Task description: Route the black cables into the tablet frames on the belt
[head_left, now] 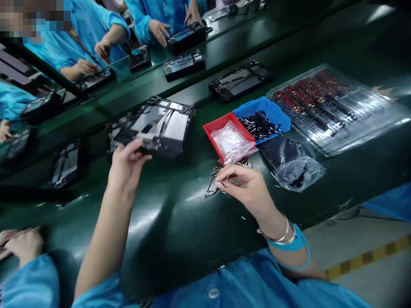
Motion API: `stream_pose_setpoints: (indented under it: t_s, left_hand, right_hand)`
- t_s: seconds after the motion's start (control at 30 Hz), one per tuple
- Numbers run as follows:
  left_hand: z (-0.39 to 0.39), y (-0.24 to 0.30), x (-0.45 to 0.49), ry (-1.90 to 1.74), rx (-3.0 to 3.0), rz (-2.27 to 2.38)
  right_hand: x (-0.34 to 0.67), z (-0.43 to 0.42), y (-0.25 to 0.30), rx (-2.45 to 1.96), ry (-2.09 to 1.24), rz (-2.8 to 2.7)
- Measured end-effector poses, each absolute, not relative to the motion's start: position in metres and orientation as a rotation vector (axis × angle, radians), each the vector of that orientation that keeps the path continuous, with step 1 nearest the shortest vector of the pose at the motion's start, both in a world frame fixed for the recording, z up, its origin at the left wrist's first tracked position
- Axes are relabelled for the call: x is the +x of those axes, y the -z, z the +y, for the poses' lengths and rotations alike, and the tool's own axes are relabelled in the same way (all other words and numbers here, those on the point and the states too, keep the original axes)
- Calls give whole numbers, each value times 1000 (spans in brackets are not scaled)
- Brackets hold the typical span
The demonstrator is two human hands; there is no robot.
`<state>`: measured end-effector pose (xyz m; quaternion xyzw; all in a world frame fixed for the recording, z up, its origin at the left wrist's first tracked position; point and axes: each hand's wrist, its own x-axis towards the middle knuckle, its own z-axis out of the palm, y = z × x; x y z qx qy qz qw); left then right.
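Note:
My left hand (pixel 126 164) grips the near left corner of an opened phone-like device in a black holder (pixel 163 124), thumb and fingers closed on its edge. Silvery panels and dark ribbon strips show on the device's upper face. My right hand (pixel 240 184) is closed in a pinch above a loose pile of thin black cables (pixel 213 175) with small gold-coloured ends. What sits between its fingertips is too small to make out. Just beyond that hand stands a red bin (pixel 210 128) with a clear plastic bag (pixel 231 141) in it.
A blue bin (pixel 282 117) of black cables adjoins the red one. Right of it lie a bagged black item (pixel 285 158) and a clear tray of red and black strips (pixel 334 107). More devices (pixel 240 81) line the green bench (pixel 180 248). Co-workers' hands (pixel 159 32) work opposite; another person's hands (pixel 25 244) rest at left.

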<state>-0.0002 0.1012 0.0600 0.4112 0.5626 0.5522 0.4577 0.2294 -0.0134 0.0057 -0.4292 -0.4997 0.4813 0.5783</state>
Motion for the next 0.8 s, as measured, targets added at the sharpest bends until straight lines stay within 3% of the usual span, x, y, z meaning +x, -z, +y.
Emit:
stream_pose_setpoints:
  t_s: [0.1,0.33,0.5,0.67,0.8]
  left_hand:
    - [6,-55,-26,-1502,842,1487]
    - [-153,3,-30,-1377,340,1581]
    - [-184,31,-24,-1008,287,1228]
    - [-189,23,-50,-466,620,895]
    - [-175,9,-77,-651,1222,967]
  right_hand:
    - [231,-14,-6,-993,-1091,-1134]
    - [221,-7,4,-1010,-1084,-1187]
    - [197,-8,7,-1126,-1220,-1249]
    - [151,-16,1,-1205,-1460,-1398]
    - [116,-15,5,-1193,-1577,-1452]
